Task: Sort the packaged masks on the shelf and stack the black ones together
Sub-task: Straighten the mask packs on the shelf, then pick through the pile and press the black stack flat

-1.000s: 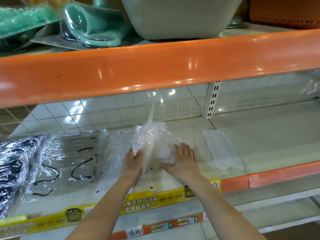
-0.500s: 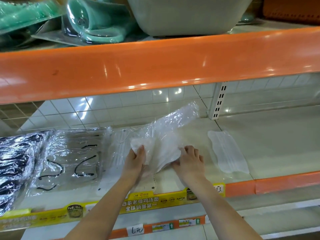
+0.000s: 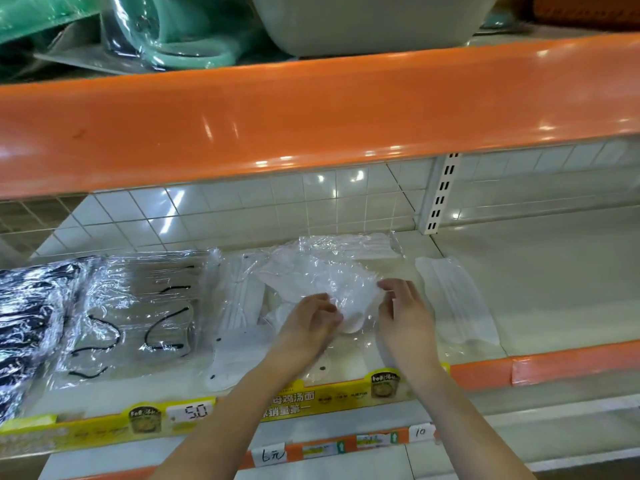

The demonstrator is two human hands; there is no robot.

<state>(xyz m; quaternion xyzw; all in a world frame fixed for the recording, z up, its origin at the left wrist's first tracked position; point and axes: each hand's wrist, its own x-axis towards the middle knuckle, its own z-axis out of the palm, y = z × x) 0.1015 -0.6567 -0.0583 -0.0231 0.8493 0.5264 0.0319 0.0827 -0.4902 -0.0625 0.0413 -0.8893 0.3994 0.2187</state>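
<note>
A crumpled clear bag of white masks point(image 3: 325, 271) lies at the middle of the shelf point(image 3: 554, 271). My left hand point(image 3: 311, 317) pinches its near edge with curled fingers. My right hand point(image 3: 401, 306) holds the bag's right edge, fingers bent on the plastic. A loose white mask point(image 3: 453, 299) lies just right of my right hand. A pack of black masks point(image 3: 31, 320) sits at the far left. Beside it lies a clear pack with black ear loops showing point(image 3: 138, 317). More white packs point(image 3: 239, 306) lie under the bag.
The orange edge of the upper shelf point(image 3: 311, 116) hangs low over the work area. Green packaged goods point(image 3: 173, 32) and a grey basin point(image 3: 367, 19) stand above it. Yellow price strips point(image 3: 294, 400) line the front rail. A slotted upright point(image 3: 440, 195) stands behind.
The clear bag has come down from a raised, bunched position and now lies spread flat on the shelf. Both hands have shifted slightly toward its near edge.
</note>
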